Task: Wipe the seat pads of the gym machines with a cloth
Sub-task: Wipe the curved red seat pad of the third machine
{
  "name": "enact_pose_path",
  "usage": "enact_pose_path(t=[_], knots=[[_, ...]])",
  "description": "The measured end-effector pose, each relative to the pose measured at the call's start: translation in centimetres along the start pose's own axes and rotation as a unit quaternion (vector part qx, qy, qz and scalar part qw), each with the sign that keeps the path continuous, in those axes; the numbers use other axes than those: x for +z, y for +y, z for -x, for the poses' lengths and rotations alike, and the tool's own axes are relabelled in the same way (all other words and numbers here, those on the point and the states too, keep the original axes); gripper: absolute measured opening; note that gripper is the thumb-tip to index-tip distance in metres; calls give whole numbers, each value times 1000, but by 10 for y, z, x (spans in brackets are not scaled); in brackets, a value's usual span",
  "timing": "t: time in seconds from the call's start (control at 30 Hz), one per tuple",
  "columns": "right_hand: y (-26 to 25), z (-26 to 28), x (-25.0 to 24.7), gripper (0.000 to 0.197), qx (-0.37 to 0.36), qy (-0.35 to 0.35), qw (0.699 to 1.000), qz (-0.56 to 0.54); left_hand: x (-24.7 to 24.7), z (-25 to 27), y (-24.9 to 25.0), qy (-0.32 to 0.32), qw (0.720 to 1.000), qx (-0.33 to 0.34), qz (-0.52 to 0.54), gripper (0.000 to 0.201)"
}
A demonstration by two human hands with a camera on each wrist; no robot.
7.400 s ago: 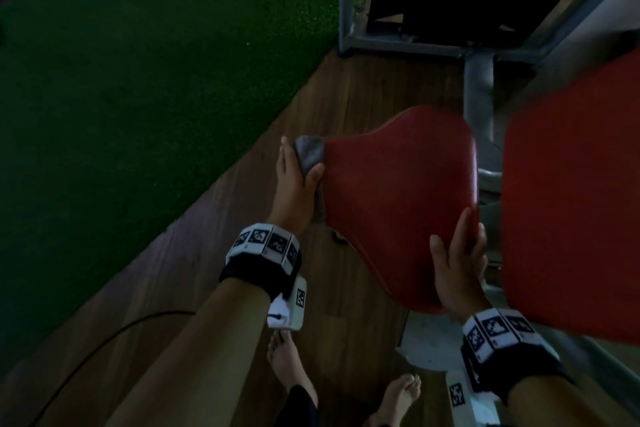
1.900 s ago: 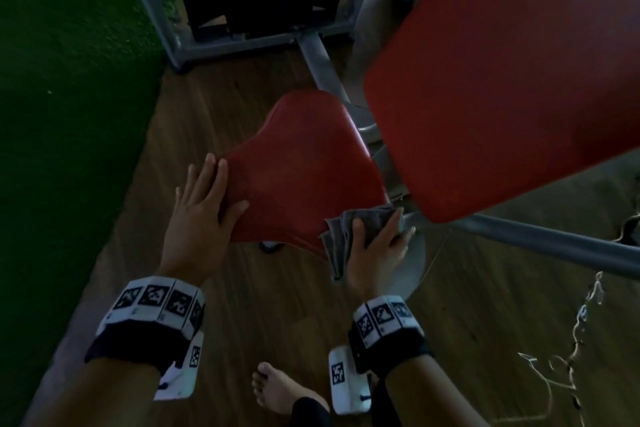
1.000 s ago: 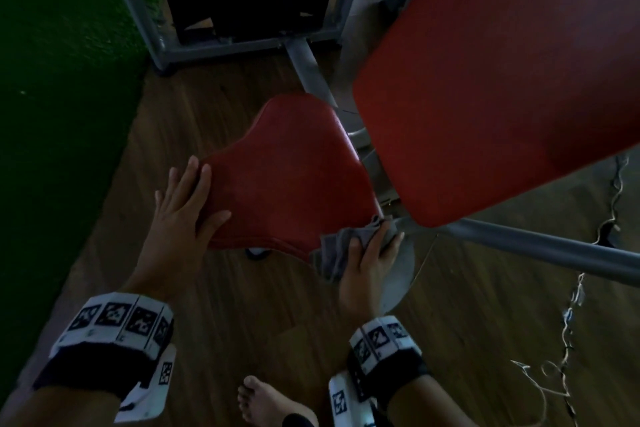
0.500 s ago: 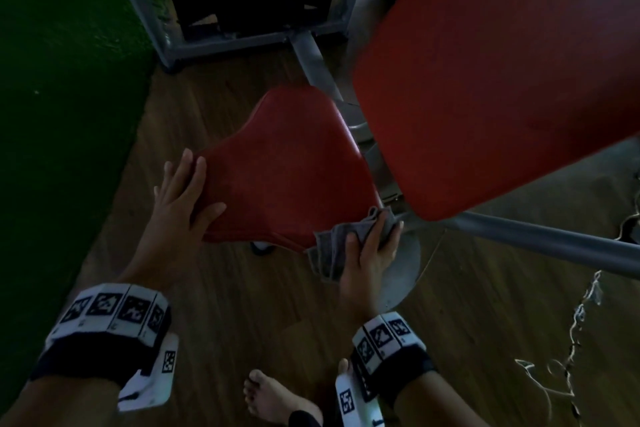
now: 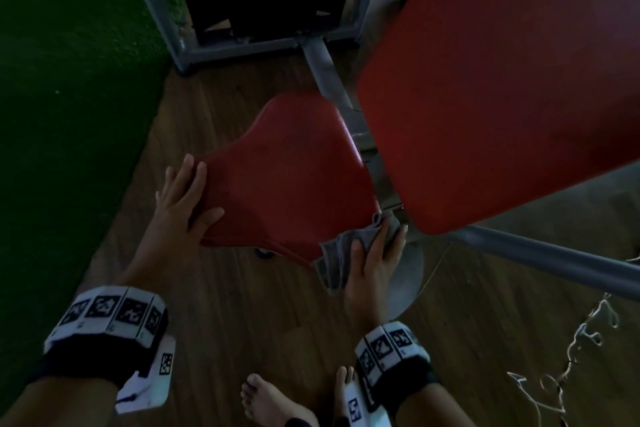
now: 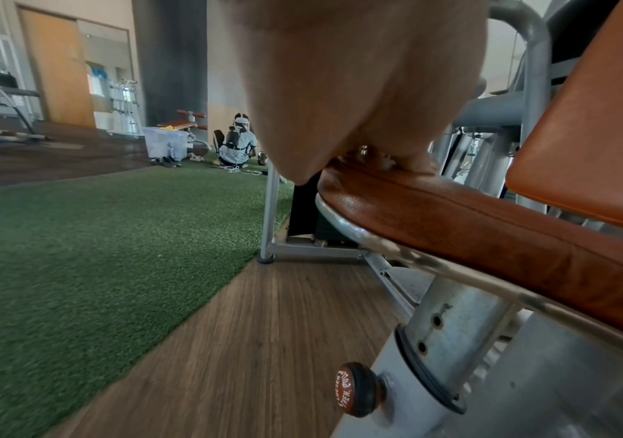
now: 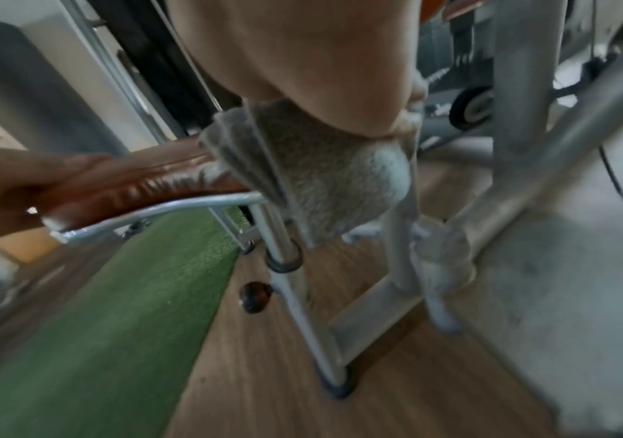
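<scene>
Because the head view is dim, the far rim of the seat pad fades into shadow, and the larger red back pad is cut off by the top and right edges of the frame. In both wrist views the palm fills the upper middle, so the fingertips are mostly hidden; the right wrist view is also blurred.

Two red pads show, one grey cloth, two hands and two bare feet at the bottom centre of the head view. One round adjustment knob sits at the lower centre of the left wrist view, on the seat post.

The left hand lies flat on the left corner of the seat pad, left of centre in the head view, fingers straight and spread, thumb out along the near edge. The right hand, right of centre, presses the cloth with extended fingers against the pad's near right corner; the cloth drapes over that edge and hangs below it, as the right wrist view shows. Whether the thumb curls round the cloth cannot be told. The hands are well apart, at opposite corners of the seat pad.
</scene>
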State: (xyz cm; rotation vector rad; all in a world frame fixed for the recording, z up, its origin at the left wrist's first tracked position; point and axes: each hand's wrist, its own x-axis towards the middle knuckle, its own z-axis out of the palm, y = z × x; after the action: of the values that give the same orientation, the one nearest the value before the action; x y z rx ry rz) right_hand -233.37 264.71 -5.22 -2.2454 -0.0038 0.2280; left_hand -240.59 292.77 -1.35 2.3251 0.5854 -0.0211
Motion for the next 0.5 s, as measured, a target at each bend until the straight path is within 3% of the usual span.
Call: enact_pose_path(t=[0.23,0.37,0.5], knots=[[-21,33,20,81,11,-32,997,68,-1,0,3,-7,1000,-22,1,76],[-8,-6,-2,71,-81,-55,972,216,-1,1,6,-11,999,-28,-11,74],[-29,-53,-10,71,-161,-118,925,322,-4,1,11,-37,991,-58,-113,72]])
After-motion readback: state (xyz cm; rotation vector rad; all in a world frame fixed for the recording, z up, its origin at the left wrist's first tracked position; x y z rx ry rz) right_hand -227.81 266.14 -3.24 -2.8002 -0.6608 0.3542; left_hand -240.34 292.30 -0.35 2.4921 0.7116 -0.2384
